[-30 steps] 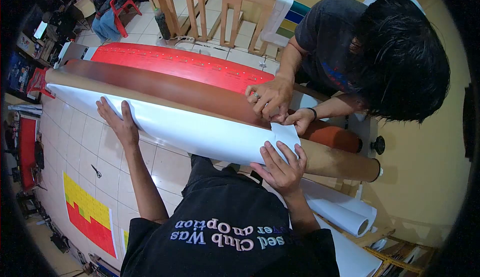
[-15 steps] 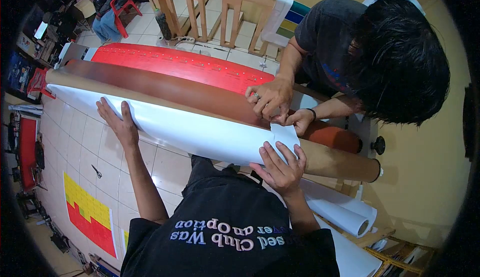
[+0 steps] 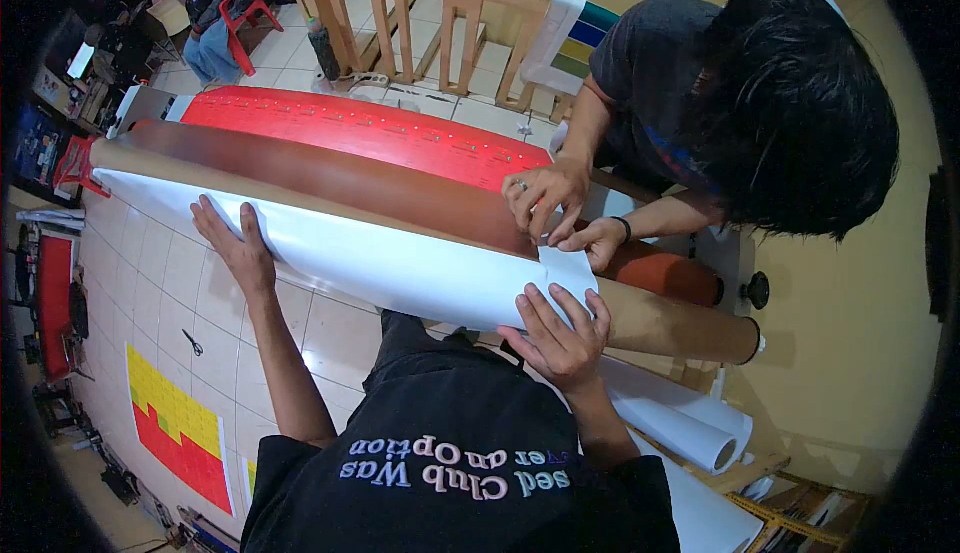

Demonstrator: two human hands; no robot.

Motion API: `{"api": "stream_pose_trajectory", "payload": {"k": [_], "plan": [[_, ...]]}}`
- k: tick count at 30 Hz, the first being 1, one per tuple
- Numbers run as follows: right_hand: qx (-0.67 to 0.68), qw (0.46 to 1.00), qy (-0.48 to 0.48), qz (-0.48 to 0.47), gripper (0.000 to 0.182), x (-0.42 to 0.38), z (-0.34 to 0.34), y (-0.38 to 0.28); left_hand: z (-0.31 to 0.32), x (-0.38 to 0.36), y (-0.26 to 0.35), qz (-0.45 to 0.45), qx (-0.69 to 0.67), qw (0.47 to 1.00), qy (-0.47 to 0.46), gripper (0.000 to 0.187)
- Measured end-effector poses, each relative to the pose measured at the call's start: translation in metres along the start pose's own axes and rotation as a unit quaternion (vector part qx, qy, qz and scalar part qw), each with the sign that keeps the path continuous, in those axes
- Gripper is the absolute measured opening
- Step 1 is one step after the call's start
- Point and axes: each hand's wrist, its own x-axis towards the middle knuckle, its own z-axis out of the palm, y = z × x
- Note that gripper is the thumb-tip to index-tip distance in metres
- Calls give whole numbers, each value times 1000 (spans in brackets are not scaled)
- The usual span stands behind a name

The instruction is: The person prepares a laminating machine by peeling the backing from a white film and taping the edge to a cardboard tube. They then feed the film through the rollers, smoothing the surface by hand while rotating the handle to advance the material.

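Sheet (image 3: pixel 400 268), white and glossy, lies over the near side of the long tube (image 3: pixel 690 323), and here are two hands set well apart on it. The left hand (image 3: pixel 240 248) rests flat toward the left end, fingers extended, clamped on nothing. The right hand (image 3: pixel 565 338) lies near the sheet's right end, fingers fanned and a little bent, no pinch to be seen, though its palm side is hidden. Just beyond it, a co-worker's hands (image 3: pixel 552 193) meet at the sheet's far right corner; what they pinch there, I can't make out. Behind the tube runs the brown roll (image 3: pixel 330 168), with the red panel (image 3: pixel 370 128) past that.

So how does this stuff behave? It looks light, thin and bendy, following the tube's curve; that shine suggests a slippery face, and I'd guess it creases easily at the corner. The tube looks far stiffer, and probably weighty at this length. Best hold on the sheet: broad, flat palms, spread wide along the smooth curve, gentle fingertips at the right edge. For the tube, that bare stretch at the right offers the firmer grip.
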Motion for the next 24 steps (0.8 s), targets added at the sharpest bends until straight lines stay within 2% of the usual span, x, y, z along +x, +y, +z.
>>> {"api": "stream_pose_trajectory", "payload": {"k": [24], "plan": [[4,1000,-1,10,52,0,0,-1,0,0,-1,2,-5,1000,-3,77]]}}
